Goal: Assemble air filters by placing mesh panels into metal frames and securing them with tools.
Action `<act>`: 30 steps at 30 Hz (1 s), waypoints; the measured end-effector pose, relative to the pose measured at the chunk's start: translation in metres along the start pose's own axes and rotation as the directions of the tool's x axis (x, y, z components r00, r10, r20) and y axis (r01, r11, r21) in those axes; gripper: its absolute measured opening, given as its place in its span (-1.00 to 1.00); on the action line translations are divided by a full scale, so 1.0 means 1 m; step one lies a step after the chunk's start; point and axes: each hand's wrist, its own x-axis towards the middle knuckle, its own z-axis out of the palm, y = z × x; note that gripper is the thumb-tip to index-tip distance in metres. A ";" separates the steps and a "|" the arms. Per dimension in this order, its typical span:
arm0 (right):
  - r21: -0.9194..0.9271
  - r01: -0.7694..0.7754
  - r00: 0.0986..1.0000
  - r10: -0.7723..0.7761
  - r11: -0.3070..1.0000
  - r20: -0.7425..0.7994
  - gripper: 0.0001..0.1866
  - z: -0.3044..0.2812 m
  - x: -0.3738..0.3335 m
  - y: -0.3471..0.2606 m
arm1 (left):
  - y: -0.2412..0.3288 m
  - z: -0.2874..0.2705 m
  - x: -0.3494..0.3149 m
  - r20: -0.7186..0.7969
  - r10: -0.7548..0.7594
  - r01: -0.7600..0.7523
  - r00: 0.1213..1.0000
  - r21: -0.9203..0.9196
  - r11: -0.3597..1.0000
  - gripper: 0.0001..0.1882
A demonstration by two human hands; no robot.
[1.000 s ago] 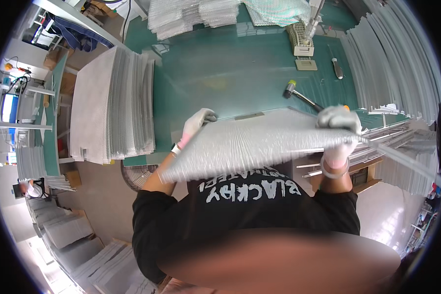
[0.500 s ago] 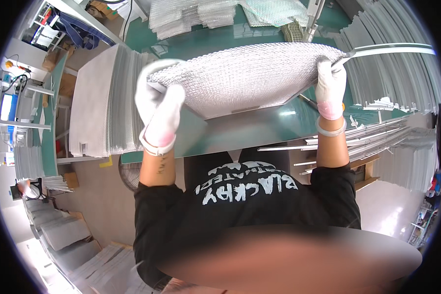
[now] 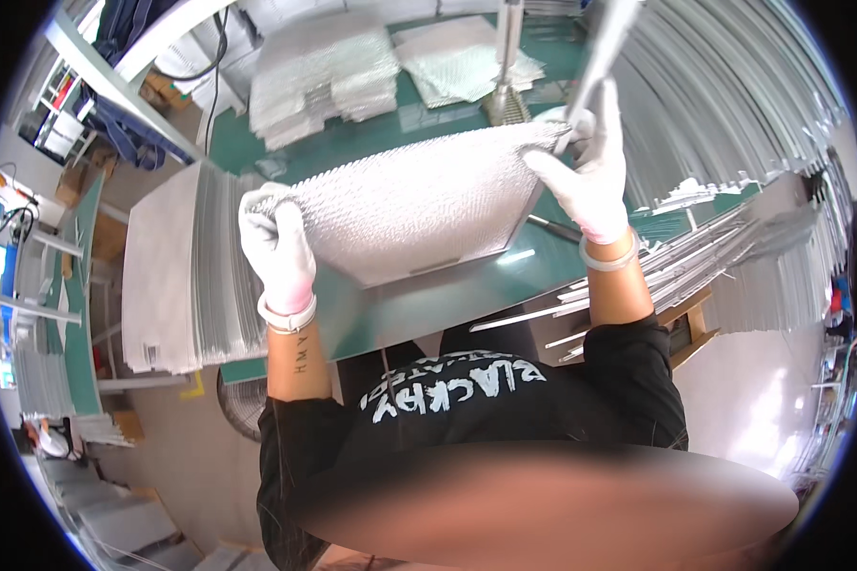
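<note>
— What was hard to make out?
— The far side of the silver mesh panel [image 3: 419, 205] was hidden, as were some of the right hand's [image 3: 586, 181] fingers behind it. A white strip [image 3: 607, 48] rose there, blurred; I couldn't tell if they gripped it. A dark handle [image 3: 557, 228] showed only partly.
— And the grip?
— The left hand's [image 3: 278, 243] fingers were clamped on the panel's left corner, the right hand's on its right corner.
— Which way did it point?
— It was aloft over the green desk [image 3: 390, 309], tilted, one face toward the wearer, long axis left to right, right end farther off.
— Any room?
— Bare desk showed below its near edge; a panel stack [image 3: 167, 276] stood near the left hand.
</note>
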 end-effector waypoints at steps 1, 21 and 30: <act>-0.036 0.083 0.993 -0.080 0.996 0.086 -0.06 -0.010 0.005 0.002 | -0.001 0.003 0.001 0.012 0.012 -0.012 1.000 -0.026 1.000 -0.84; -0.226 0.457 0.437 0.003 0.860 0.899 -0.74 0.058 0.080 -0.108 | 0.011 -0.006 0.002 0.260 0.208 -0.128 0.943 -0.295 0.947 -0.54; -0.126 0.520 0.445 -0.143 0.845 0.884 -0.35 0.062 0.083 -0.089 | 0.007 0.025 -0.001 -0.207 0.283 -0.272 0.937 0.078 0.959 -0.49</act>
